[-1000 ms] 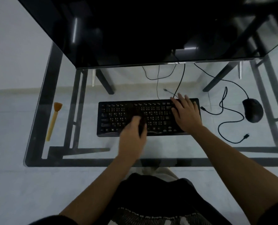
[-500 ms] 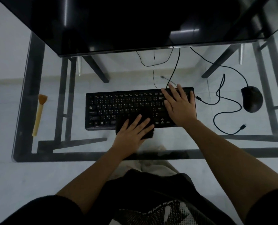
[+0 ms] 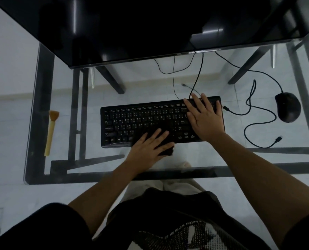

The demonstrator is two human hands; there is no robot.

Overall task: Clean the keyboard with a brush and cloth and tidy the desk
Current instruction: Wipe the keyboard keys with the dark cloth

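Glass tabletop [image 3: 195, 156] carried the keyboard [image 3: 141, 116] at centre. I saw the right hand [image 3: 204, 120] flat on its right end, fingers spread; the left hand [image 3: 146, 150], fingers straight, pressed the cloth [image 3: 161, 126] on the lower keys. Brush [image 3: 50, 132] lay far left.

monitor [image 3: 150, 24] – dark, at back | mouse [image 3: 288, 107] – far rt | loose cable [image 3: 278, 139] coiled beside it, plug free

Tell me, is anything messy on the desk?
Yes: a loose black cable sprawls in loops between the keyboard and the mouse. Both its plugs lie free, connected to nothing.
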